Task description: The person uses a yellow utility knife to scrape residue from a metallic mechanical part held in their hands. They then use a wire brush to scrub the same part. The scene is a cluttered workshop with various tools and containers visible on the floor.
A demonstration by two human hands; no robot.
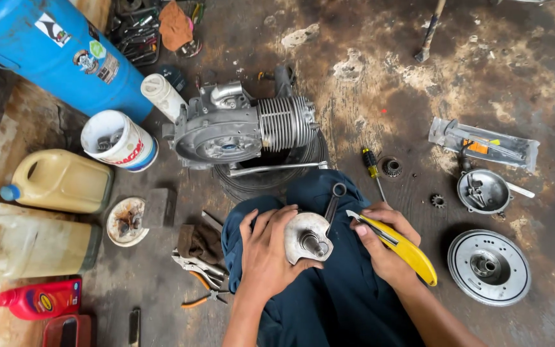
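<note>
Left hand: the left hand (266, 252) grasps a grey metal crank part with a short shaft (308, 238), held over the knee in dark blue trousers (329, 302).
Right hand: the right hand (380, 244) is clenched around a yellow-handled utility knife (401, 245), blade tip just beside the crank part.
Hidden: left fingers sit behind the part; both forearms are cut off at the bottom edge.
Hard to make out: contents of the white plastic bucket (119, 140).
Surface: stained, oily concrete floor (367, 83) with a finned grey engine (242, 128) and a round metal disc (489, 266).
</note>
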